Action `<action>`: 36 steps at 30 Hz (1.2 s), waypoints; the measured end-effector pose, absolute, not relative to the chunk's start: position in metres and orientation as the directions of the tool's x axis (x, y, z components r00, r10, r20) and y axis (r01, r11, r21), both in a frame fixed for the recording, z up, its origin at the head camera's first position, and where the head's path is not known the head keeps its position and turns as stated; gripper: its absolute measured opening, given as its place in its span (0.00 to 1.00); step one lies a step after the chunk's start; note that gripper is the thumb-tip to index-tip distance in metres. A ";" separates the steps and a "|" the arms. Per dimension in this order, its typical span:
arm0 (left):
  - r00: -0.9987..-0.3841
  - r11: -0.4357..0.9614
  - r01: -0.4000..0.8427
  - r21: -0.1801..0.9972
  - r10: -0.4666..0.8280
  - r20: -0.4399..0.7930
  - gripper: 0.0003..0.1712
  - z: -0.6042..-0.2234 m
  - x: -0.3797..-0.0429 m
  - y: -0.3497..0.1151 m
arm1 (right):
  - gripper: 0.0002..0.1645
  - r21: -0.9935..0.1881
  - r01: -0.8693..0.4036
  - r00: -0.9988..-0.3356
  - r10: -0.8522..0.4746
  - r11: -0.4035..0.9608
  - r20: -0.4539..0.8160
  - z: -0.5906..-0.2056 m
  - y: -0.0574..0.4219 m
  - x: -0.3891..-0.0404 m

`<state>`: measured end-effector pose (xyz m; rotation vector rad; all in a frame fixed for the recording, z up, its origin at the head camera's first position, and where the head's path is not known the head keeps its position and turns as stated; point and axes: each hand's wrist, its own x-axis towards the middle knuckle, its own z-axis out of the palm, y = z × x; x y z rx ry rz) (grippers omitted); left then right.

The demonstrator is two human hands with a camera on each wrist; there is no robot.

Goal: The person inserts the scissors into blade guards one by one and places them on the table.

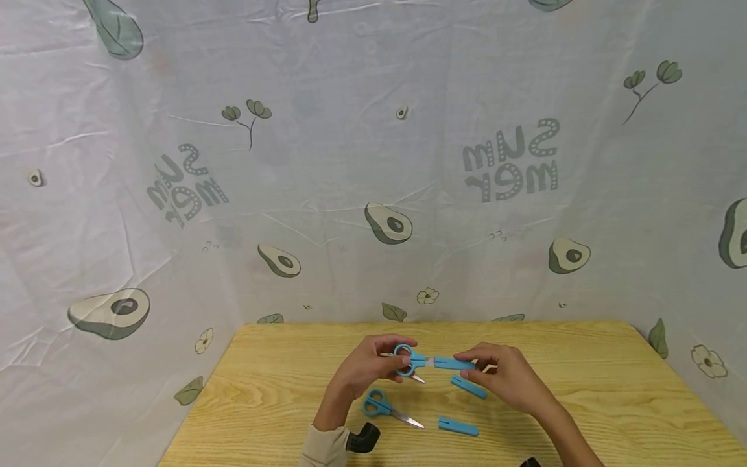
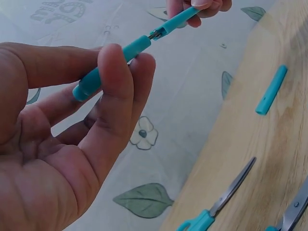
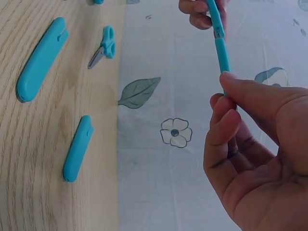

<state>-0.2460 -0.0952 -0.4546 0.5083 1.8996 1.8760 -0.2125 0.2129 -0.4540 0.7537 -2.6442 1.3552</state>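
Above the table, my left hand [image 1: 373, 362] pinches a pair of blue-handled scissors [image 1: 415, 361] by its finger loops. My right hand [image 1: 506, 376] holds a blue blade cover [image 1: 452, 364] between thumb and fingers. Most of the blades sit inside that cover, with a short strip of metal showing between cover and handles. The left wrist view shows the scissors' handle [image 2: 137, 48] edge-on between the left thumb and fingers. In the right wrist view, the cover [image 3: 223, 57] points away from the right fingertips toward the handles.
On the wooden table [image 1: 262, 370] lie a second pair of scissors [image 1: 379, 403], bare blades pointing right, and another pair [image 2: 233, 187] partly behind the left hand. Two loose blue covers, one farther back [image 1: 469, 386] and one nearer [image 1: 458, 426], lie to their right. A printed curtain [image 1: 327, 272] hangs behind.
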 end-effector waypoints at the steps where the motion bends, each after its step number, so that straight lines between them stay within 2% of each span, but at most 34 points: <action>1: -0.845 0.021 -0.035 0.999 0.533 -0.041 0.22 -0.455 -0.246 -0.096 | 0.16 -0.748 -0.456 -0.875 -0.395 0.481 0.280 -0.454 0.213 -0.213; 18: -0.873 0.050 -0.008 0.999 0.486 -0.031 0.20 -0.459 -0.248 -0.090 | 0.14 -0.712 -0.491 -0.862 -0.398 0.502 0.314 -0.454 0.206 -0.209; 36: -0.881 0.069 0.034 0.997 0.474 -0.003 0.17 -0.463 -0.246 -0.086 | 0.14 -0.746 -0.465 -0.872 -0.392 0.476 0.293 -0.457 0.205 -0.209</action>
